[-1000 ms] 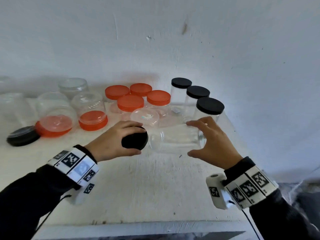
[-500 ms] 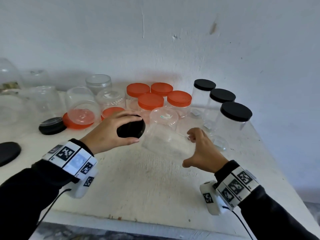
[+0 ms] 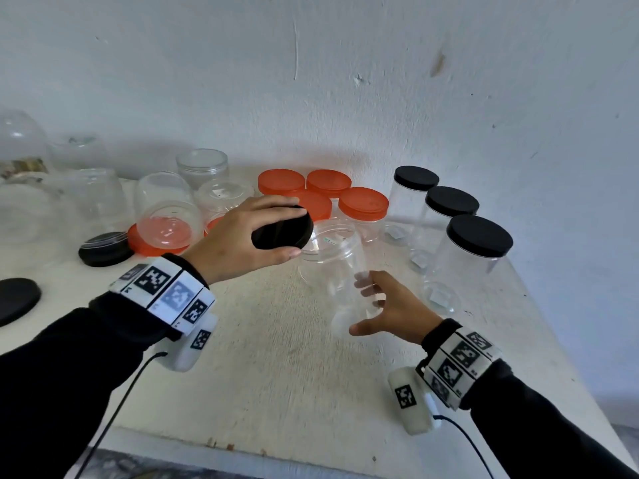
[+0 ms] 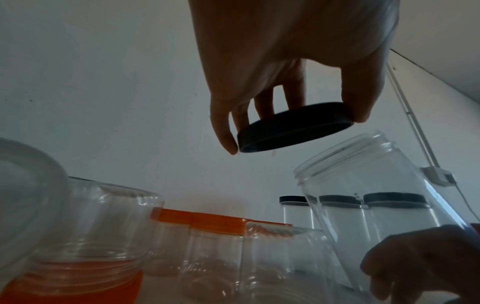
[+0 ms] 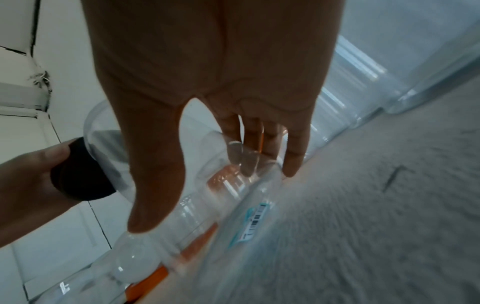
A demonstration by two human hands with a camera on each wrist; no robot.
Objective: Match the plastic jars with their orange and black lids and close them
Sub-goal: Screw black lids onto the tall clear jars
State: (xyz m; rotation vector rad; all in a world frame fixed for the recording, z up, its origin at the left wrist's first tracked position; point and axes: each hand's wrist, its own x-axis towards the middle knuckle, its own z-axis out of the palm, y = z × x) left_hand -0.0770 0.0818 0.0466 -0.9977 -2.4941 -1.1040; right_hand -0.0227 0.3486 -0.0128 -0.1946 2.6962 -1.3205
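I have the black lid (image 3: 281, 227) pinched by its rim between the thumb and fingers (image 4: 224, 131) of my left hand (image 3: 238, 236), underside facing down and a little tilted. The clear jar (image 3: 337, 271) is in my right hand (image 3: 394, 311), thumb on one side of the lower body and fingers (image 5: 293, 152) curled round the other, so the hold is low on the jar. Its long axis leans: base toward me, open mouth up and away toward the lid. In the left wrist view the lid hangs just above and to the left of the jar's threaded mouth, near but not touching, and the two rims are not yet parallel. I judge that the next move turns on squaring the lid to the mouth, and my left hand is the nearer one to do it.

The jar is thin, see-through plastic, smooth-walled with ridged threads at the neck; it should flex and slide easily. The lid is matte, rigid, a shallow disc. Beyond the jar stand three black-lidded jars (image 3: 479, 236) and orange-lidded jars (image 3: 363, 203) on the rough white tabletop (image 3: 276, 357).
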